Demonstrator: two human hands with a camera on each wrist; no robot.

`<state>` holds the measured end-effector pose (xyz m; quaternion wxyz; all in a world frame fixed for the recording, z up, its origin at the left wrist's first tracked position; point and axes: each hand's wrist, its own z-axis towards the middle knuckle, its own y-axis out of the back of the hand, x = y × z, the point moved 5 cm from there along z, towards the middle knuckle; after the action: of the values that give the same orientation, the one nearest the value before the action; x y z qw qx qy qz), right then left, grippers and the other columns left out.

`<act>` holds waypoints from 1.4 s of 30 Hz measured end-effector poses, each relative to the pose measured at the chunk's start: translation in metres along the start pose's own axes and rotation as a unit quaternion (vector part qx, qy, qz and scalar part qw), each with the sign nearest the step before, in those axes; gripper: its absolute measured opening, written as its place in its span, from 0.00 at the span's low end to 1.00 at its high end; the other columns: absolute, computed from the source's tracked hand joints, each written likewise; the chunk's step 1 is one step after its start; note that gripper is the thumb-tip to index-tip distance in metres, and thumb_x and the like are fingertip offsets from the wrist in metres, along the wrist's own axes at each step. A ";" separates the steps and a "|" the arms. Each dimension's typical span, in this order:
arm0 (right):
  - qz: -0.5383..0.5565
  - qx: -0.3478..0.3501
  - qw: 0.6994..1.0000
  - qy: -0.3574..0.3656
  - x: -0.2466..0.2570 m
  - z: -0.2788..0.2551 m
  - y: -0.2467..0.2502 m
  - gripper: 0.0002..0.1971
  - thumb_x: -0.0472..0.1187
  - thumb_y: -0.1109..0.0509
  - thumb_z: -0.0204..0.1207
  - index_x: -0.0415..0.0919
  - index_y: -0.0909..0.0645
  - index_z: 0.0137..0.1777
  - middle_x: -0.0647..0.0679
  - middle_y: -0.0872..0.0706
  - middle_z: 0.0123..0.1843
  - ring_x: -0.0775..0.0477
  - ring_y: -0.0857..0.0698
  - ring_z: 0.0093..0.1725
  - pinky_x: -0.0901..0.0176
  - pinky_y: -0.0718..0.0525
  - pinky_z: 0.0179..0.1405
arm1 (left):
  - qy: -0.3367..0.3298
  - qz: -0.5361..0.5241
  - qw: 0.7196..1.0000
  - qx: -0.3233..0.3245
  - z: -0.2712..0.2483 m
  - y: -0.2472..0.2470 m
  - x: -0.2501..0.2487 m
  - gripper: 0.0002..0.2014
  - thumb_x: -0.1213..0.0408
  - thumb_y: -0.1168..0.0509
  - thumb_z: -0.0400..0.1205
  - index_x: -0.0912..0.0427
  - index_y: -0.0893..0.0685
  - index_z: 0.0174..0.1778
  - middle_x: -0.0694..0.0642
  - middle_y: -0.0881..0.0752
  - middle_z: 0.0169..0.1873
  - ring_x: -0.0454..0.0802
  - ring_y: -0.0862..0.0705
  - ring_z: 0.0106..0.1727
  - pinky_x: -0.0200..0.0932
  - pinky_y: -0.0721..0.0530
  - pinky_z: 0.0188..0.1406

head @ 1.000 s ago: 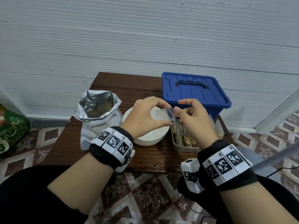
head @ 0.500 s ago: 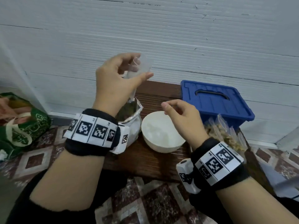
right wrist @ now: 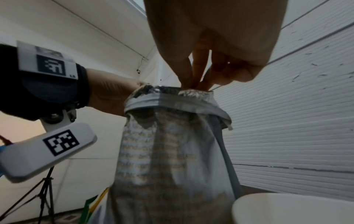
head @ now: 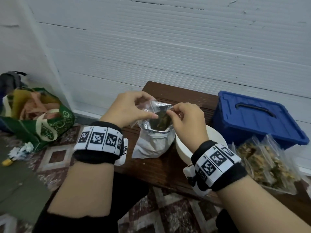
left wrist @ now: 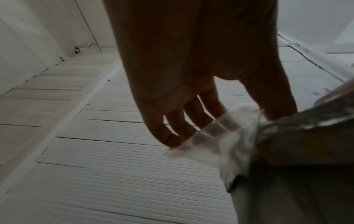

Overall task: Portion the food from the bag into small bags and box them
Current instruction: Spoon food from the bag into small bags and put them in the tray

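Small clear bag, crumpled, above the open foil bag

White ribbed wall panels run behind the grip, w/ thin cracks & chipped spots; a corner post stands to the left of it. Dark brown slatted wood table sits under the grip. Below & nearer the camera, tiled floor in maroon/white diamond pattern. Far left of the grip: green tote stuffed w/ cloth, crumpled paper scraps beside it on the floor. Black tripod legs low left in the right wrist view. Light is dim, flat, even.
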<state>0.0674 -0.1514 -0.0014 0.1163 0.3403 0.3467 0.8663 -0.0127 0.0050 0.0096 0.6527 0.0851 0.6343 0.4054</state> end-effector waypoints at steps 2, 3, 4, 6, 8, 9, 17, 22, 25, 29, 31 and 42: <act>-0.031 -0.022 0.998 0.046 0.005 -0.001 0.004 0.08 0.43 0.31 0.77 0.42 0.16 0.39 0.51 0.17 0.33 0.43 0.22 0.37 0.49 0.25 0.43 | -0.001 -0.004 1.000 -0.003 0.000 0.000 0.003 0.24 0.56 0.17 0.63 0.49 0.14 0.54 0.40 0.15 0.46 0.29 0.20 0.47 0.15 0.28 0.37; -0.051 -0.031 0.996 0.064 0.007 -0.001 0.006 0.08 0.43 0.31 0.76 0.43 0.16 0.38 0.52 0.17 0.31 0.43 0.22 0.36 0.51 0.27 0.41 | -0.003 -0.003 1.000 -0.002 0.001 -0.001 0.003 0.25 0.56 0.17 0.63 0.49 0.14 0.55 0.39 0.15 0.46 0.27 0.21 0.47 0.15 0.29 0.38; -0.069 -0.031 0.994 0.079 0.008 -0.002 0.006 0.07 0.42 0.31 0.75 0.43 0.17 0.37 0.52 0.18 0.29 0.43 0.23 0.35 0.52 0.29 0.40 | -0.005 -0.002 1.000 0.000 0.000 -0.001 0.004 0.25 0.56 0.17 0.63 0.49 0.14 0.56 0.38 0.16 0.46 0.25 0.21 0.47 0.14 0.29 0.38; -0.069 0.002 0.994 0.090 0.010 -0.004 0.000 0.07 0.43 0.32 0.74 0.42 0.18 0.36 0.51 0.19 0.27 0.42 0.23 0.34 0.52 0.29 0.39 | -0.007 -0.005 1.000 0.005 0.000 -0.002 0.003 0.25 0.58 0.17 0.64 0.49 0.15 0.56 0.36 0.17 0.44 0.18 0.23 0.43 0.13 0.30 0.38; -0.028 0.027 0.997 0.069 0.007 -0.007 -0.007 0.07 0.42 0.33 0.75 0.41 0.19 0.36 0.52 0.22 0.28 0.42 0.24 0.35 0.49 0.26 0.40 | -0.009 -0.013 1.000 0.007 0.000 -0.002 0.003 0.25 0.60 0.17 0.64 0.50 0.15 0.57 0.35 0.19 0.43 0.12 0.25 0.41 0.12 0.30 0.38; 0.004 0.026 0.999 0.047 0.004 -0.006 -0.007 0.07 0.41 0.32 0.76 0.40 0.19 0.37 0.52 0.21 0.29 0.42 0.23 0.36 0.49 0.25 0.40 | -0.011 -0.015 1.000 0.007 0.000 -0.003 0.003 0.25 0.60 0.17 0.64 0.50 0.15 0.57 0.35 0.19 0.43 0.11 0.26 0.41 0.12 0.30 0.38; 0.187 -0.065 0.961 -0.194 -0.021 0.004 0.012 0.12 0.38 0.33 0.81 0.42 0.27 0.35 0.44 0.18 0.33 0.51 0.22 0.33 0.71 0.24 0.35 | -0.004 -0.015 1.000 -0.003 -0.003 0.001 0.000 0.29 0.57 0.17 0.63 0.50 0.14 0.60 0.36 0.16 0.45 0.15 0.23 0.41 0.13 0.29 0.38; 0.180 -0.117 0.942 -0.257 -0.035 0.012 0.035 0.09 0.38 0.36 0.82 0.35 0.21 0.42 0.56 0.23 0.30 0.70 0.24 0.28 0.78 0.29 0.28 | 0.003 -0.021 1.000 -0.003 -0.004 0.010 -0.004 0.31 0.57 0.17 0.62 0.50 0.16 0.63 0.34 0.18 0.44 0.12 0.24 0.41 0.11 0.29 0.37; 0.179 -0.128 0.933 -0.285 -0.041 0.015 0.045 0.09 0.39 0.36 0.82 0.34 0.20 0.44 0.57 0.23 0.30 0.64 0.25 0.32 0.70 0.29 0.32 | 0.006 -0.006 1.000 -0.005 -0.005 0.014 -0.006 0.33 0.53 0.17 0.60 0.48 0.16 0.63 0.36 0.16 0.47 0.20 0.22 0.44 0.12 0.29 0.38; 0.186 -0.154 0.923 -0.299 -0.047 0.020 0.058 0.11 0.39 0.35 0.81 0.37 0.25 0.37 0.56 0.23 0.26 0.57 0.26 0.32 0.61 0.26 0.40 | 0.009 -0.001 1.000 0.002 -0.006 0.013 -0.007 0.34 0.53 0.17 0.59 0.49 0.15 0.63 0.35 0.17 0.44 0.20 0.21 0.43 0.13 0.28 0.37; 0.193 -0.167 0.919 -0.300 -0.049 0.023 0.066 0.12 0.39 0.34 0.81 0.41 0.28 0.35 0.58 0.22 0.23 0.55 0.24 0.34 0.62 0.26 0.38 | 0.010 -0.002 1.000 0.007 -0.007 0.013 -0.007 0.33 0.54 0.16 0.59 0.50 0.15 0.62 0.34 0.18 0.43 0.15 0.23 0.41 0.12 0.29 0.36; 0.174 -0.138 0.942 -0.251 -0.029 0.045 0.065 0.17 0.38 0.34 0.81 0.44 0.33 0.31 0.56 0.26 0.22 0.70 0.26 0.20 0.77 0.32 0.23 | 0.014 0.058 0.997 0.041 -0.002 -0.005 -0.015 0.33 0.47 0.18 0.60 0.46 0.16 0.62 0.40 0.15 0.53 0.40 0.19 0.58 0.51 0.22 0.67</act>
<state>0.1214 -0.1882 0.0524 0.0927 0.5822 0.1187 0.7990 -0.0101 -0.0088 0.0171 0.6153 0.1428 0.6532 0.4176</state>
